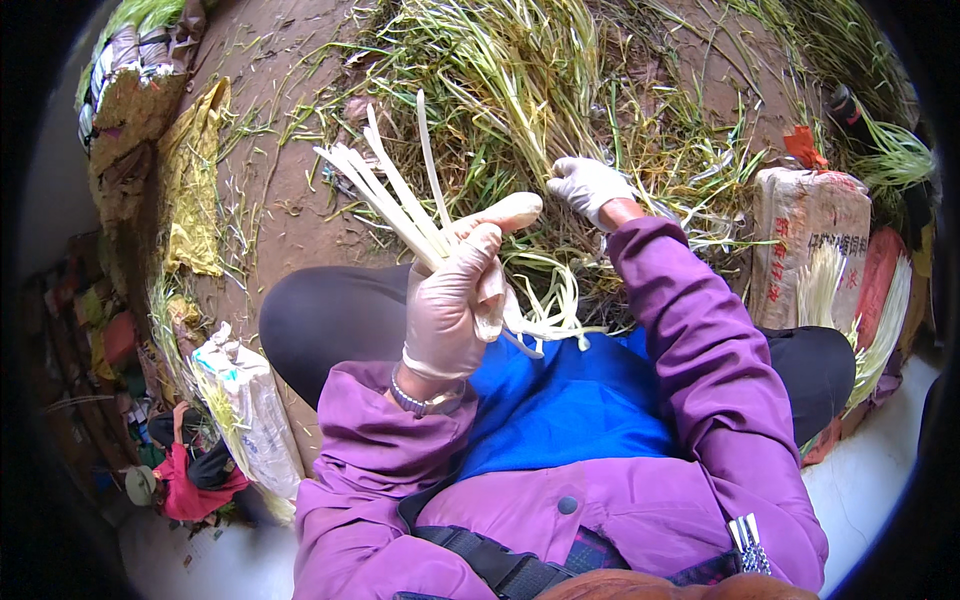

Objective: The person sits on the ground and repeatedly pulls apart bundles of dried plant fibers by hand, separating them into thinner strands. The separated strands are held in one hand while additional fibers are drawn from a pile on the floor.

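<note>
My left hand (pixel 454 300), in a thin whitish glove, is closed around a small bunch of pale, slender plant stalks (pixel 397 202). Their cut-looking ends point up and away from me, while limp pale leaves (pixel 555 307) trail below the fist over the blue apron (pixel 570 405). My right hand (pixel 592 187), also gloved, has its fingers curled at the near end of a heap of long yellow-green leafy stalks (pixel 517 75). Stalks run in at its fingertips; the exact grip is partly hidden.
Plant scraps litter the brown ground (pixel 292 45). At right, a printed sack (pixel 780 225) stands beside pale stalk bundles (pixel 885 330). A white sack (pixel 255 405) is at left, near a seated person in red (pixel 196 484). Yellow sacking (pixel 191 202) lies farther up.
</note>
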`<act>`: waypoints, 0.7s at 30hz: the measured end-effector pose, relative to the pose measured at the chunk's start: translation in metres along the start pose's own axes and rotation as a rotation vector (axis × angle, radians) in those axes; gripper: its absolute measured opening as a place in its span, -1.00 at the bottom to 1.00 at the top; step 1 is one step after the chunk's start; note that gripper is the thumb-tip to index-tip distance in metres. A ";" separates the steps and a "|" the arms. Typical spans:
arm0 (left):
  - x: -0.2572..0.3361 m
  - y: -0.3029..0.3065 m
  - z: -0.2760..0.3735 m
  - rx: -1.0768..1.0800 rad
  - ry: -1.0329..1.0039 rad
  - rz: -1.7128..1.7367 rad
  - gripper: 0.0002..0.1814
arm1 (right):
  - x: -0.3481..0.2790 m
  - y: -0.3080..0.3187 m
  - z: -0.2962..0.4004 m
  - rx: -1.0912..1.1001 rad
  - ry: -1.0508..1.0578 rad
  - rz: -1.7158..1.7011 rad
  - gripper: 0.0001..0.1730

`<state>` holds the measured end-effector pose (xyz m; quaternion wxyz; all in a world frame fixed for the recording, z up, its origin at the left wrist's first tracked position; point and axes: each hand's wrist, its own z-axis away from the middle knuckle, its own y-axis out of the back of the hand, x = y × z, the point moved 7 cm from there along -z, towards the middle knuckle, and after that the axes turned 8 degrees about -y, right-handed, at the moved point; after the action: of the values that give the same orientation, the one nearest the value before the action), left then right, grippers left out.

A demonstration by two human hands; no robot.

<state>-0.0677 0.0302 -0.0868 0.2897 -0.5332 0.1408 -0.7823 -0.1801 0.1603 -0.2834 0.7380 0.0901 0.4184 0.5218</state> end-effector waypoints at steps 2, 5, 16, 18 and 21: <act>0.003 0.000 0.001 -0.004 -0.019 -0.050 -0.65 | 0.008 0.006 0.010 0.003 0.021 -0.192 -0.60; 0.004 -0.004 0.003 -0.005 -0.029 -0.149 -0.67 | 0.010 0.015 0.029 0.003 0.117 -0.521 -0.63; 0.001 -0.020 0.003 0.004 -0.132 -0.335 -0.66 | -0.011 0.108 0.141 -0.049 0.360 -0.945 -0.82; -0.002 -0.025 0.000 -0.027 -0.148 -0.341 -0.68 | -0.017 0.108 0.159 -0.134 0.342 -0.965 -0.82; -0.006 -0.027 -0.001 -0.040 -0.181 -0.331 -0.68 | -0.029 0.097 0.184 -0.269 0.336 -1.037 -0.79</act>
<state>-0.0752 0.0552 -0.0769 0.1578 -0.6228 0.0401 -0.7652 -0.1193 0.2339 -0.0964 0.8262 -0.3068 0.4492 0.1465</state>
